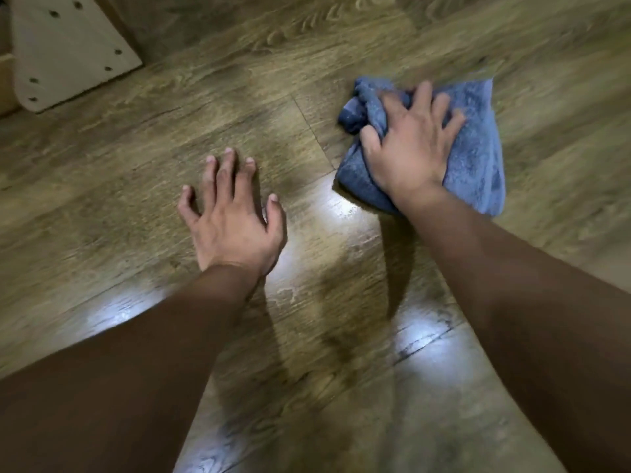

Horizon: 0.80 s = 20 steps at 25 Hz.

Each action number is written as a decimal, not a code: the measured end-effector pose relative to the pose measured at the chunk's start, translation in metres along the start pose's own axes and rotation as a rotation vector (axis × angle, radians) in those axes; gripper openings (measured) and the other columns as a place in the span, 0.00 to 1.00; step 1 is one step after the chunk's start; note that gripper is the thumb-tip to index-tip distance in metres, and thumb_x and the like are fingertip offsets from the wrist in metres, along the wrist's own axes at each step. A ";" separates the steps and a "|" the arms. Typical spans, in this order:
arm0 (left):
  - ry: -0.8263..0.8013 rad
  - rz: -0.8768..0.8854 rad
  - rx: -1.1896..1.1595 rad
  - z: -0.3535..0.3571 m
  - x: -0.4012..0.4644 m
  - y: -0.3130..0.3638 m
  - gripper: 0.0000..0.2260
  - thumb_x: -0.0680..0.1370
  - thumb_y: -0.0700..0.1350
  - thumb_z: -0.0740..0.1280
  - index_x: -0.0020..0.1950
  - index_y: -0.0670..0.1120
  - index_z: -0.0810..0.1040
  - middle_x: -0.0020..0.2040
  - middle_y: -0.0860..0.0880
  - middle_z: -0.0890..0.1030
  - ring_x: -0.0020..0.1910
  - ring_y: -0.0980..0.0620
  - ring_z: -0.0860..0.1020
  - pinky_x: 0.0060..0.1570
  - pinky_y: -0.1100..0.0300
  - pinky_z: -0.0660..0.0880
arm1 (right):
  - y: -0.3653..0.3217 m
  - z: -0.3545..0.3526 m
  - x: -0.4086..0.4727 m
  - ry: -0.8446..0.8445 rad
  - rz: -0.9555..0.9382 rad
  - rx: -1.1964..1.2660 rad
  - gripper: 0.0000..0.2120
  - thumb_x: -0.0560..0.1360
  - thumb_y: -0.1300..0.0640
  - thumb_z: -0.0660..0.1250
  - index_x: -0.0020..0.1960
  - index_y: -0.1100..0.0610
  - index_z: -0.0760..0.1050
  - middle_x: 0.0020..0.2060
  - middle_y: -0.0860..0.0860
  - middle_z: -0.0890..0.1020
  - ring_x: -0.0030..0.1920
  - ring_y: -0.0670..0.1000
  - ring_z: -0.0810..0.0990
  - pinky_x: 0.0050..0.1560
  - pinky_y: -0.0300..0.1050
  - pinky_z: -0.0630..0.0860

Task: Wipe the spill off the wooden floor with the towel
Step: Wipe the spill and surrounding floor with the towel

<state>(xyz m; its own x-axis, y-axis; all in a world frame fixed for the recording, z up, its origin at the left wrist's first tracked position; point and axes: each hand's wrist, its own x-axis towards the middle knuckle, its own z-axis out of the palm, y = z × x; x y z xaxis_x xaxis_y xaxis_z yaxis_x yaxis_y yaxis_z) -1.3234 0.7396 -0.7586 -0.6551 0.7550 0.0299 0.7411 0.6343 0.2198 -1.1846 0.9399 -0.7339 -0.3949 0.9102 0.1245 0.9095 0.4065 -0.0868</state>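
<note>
A bunched blue towel (pixel 478 155) lies on the wooden floor (pixel 170 138) at the upper right. My right hand (pixel 409 145) presses down on it with fingers spread and gripping the folds. My left hand (pixel 232 213) rests flat on the bare floor to the left of the towel, fingers apart, holding nothing. A wet, shiny film with faint streaks (pixel 345 240) shows on the planks between my two forearms, just below the towel. The picture is blurred around the towel.
A pale wooden panel with several round holes (pixel 68 49) stands at the upper left corner, beside a strip of other furniture at the left edge. Bright light reflections lie on the planks near my arms.
</note>
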 end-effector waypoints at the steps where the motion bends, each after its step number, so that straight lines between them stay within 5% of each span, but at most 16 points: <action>1: -0.011 -0.004 0.004 0.000 0.000 -0.001 0.28 0.80 0.60 0.54 0.77 0.50 0.66 0.82 0.49 0.60 0.82 0.49 0.53 0.75 0.37 0.51 | -0.001 -0.001 -0.019 -0.017 -0.004 0.000 0.27 0.71 0.38 0.57 0.67 0.46 0.74 0.62 0.58 0.72 0.62 0.63 0.68 0.66 0.64 0.58; 8: -0.053 0.022 -0.014 -0.009 -0.001 0.007 0.28 0.79 0.57 0.50 0.75 0.46 0.68 0.80 0.43 0.62 0.81 0.42 0.56 0.73 0.30 0.51 | 0.009 -0.043 -0.209 -0.141 0.068 0.061 0.30 0.69 0.38 0.64 0.70 0.42 0.72 0.64 0.53 0.73 0.62 0.58 0.70 0.67 0.62 0.59; 12: -0.086 0.532 -0.119 -0.008 -0.012 0.064 0.20 0.78 0.53 0.56 0.65 0.47 0.76 0.72 0.45 0.75 0.76 0.43 0.67 0.70 0.28 0.53 | 0.051 -0.062 -0.322 -0.187 0.045 0.079 0.33 0.64 0.38 0.63 0.70 0.41 0.73 0.65 0.51 0.72 0.64 0.59 0.72 0.65 0.63 0.62; 14: -0.265 0.595 -0.206 -0.003 -0.020 0.132 0.24 0.80 0.56 0.59 0.74 0.52 0.71 0.81 0.49 0.64 0.82 0.48 0.55 0.73 0.30 0.45 | 0.082 -0.064 -0.342 -0.155 0.116 0.068 0.33 0.64 0.38 0.64 0.69 0.42 0.75 0.64 0.52 0.74 0.61 0.60 0.73 0.62 0.64 0.65; 16: -0.471 0.510 -0.168 0.004 -0.025 0.193 0.33 0.79 0.62 0.61 0.82 0.58 0.54 0.85 0.53 0.43 0.82 0.49 0.36 0.71 0.29 0.34 | 0.107 -0.065 -0.337 -0.111 0.202 0.031 0.31 0.65 0.39 0.63 0.68 0.43 0.76 0.62 0.54 0.76 0.58 0.61 0.72 0.60 0.63 0.65; 18: -0.692 0.406 -0.029 0.012 -0.021 0.224 0.45 0.76 0.70 0.63 0.82 0.62 0.37 0.79 0.53 0.25 0.76 0.47 0.23 0.64 0.28 0.25 | 0.127 -0.063 -0.318 -0.068 0.284 0.019 0.29 0.66 0.39 0.62 0.67 0.43 0.75 0.61 0.54 0.75 0.57 0.60 0.71 0.60 0.62 0.63; 20: -0.804 0.360 0.079 0.015 -0.017 0.236 0.50 0.73 0.75 0.62 0.79 0.62 0.28 0.74 0.52 0.18 0.72 0.45 0.17 0.60 0.25 0.23 | 0.149 -0.056 -0.292 -0.046 0.354 0.022 0.28 0.68 0.39 0.61 0.67 0.42 0.75 0.62 0.54 0.74 0.58 0.60 0.69 0.62 0.61 0.61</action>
<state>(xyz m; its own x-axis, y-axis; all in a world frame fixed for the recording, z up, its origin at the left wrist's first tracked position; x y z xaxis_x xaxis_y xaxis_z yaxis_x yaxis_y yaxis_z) -1.1354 0.8791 -0.7218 -0.1000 0.7806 -0.6170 0.9100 0.3225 0.2605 -0.9261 0.7302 -0.7276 -0.0612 0.9974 0.0382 0.9882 0.0659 -0.1383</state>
